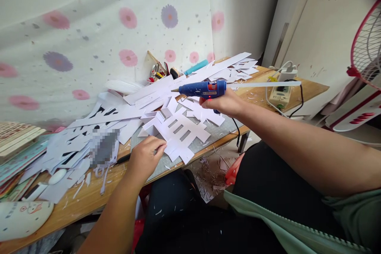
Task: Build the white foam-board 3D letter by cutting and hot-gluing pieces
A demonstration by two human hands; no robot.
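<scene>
In my right hand (228, 103) is a blue hot glue gun (198, 88), its nozzle pointing left above the white card and a red light lit on its handle. A long clear glue stick (262, 84) juts out of its back. My left hand (147, 156) pinches the near left edge of a white cut-out card piece (180, 131) with rectangular slots and tabs. Part of that piece is folded upright at its far left side. It lies on a grey cutting mat (205, 137), beside another white cut-out (205, 111).
White card scraps (98, 123) cover the wooden table (116, 184) to the left and back. A power strip (280, 94) with plugs is at the right end. A fan (367, 47) stands at far right. Books (19, 147) are stacked at the left.
</scene>
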